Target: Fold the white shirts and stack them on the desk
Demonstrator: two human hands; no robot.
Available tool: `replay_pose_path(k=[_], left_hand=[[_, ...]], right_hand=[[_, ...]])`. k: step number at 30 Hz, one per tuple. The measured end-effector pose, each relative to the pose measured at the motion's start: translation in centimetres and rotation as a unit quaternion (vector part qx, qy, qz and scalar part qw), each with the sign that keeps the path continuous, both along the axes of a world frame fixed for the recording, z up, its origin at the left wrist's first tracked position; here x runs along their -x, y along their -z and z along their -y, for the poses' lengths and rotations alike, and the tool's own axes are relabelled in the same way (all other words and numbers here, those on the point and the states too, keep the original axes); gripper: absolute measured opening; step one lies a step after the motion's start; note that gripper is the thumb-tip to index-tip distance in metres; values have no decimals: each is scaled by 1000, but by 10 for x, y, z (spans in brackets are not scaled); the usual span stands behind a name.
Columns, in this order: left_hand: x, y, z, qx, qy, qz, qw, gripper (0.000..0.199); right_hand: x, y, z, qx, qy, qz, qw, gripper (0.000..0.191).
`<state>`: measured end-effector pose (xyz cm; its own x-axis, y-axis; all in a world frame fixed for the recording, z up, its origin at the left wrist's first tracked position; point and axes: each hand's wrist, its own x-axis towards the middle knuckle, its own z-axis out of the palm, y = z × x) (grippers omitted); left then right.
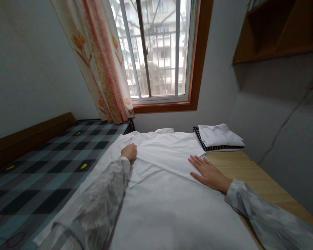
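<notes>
One white shirt [161,180] lies spread across the wooden table [253,180], under both hands. Beyond it sits one folded stack [219,137]. Right hand [207,172] presses flat, fingers spread, on a folded sleeve; left hand [129,151] is curled, pinching fabric near the collar.

Head camera looks forward and down, close over the white shirt [161,163], facing the window [156,48].

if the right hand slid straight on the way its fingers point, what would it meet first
The right hand lies flat on the white shirt, fingers pointing up-left across it. Going straight on, it would stay on the shirt and probably first meet the folded sleeve edge near the left hand; depth is hard to judge.
</notes>
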<state>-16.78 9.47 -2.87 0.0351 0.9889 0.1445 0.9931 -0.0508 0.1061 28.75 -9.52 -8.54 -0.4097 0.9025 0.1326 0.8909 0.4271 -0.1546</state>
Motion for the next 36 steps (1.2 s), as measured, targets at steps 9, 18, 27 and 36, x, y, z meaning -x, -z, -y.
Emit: replay_pose_path(k=[9, 18, 27, 36], left_hand=[[-10, -9, 4, 31, -43, -2, 999, 38], [-13, -11, 11, 8, -38, -9, 999, 41], [-58, -25, 20, -97, 109, -37, 989, 38], [-180, 0, 9, -5, 145, 82, 986, 34]], right_hand=[[-1, 6, -2, -12, -4, -10, 1000, 74], [-4, 4, -2, -29, -10, -63, 998, 69], [-25, -3, -28, -102, 15, -259, 960, 33], [-23, 5, -30, -163, -7, -238, 957, 30]])
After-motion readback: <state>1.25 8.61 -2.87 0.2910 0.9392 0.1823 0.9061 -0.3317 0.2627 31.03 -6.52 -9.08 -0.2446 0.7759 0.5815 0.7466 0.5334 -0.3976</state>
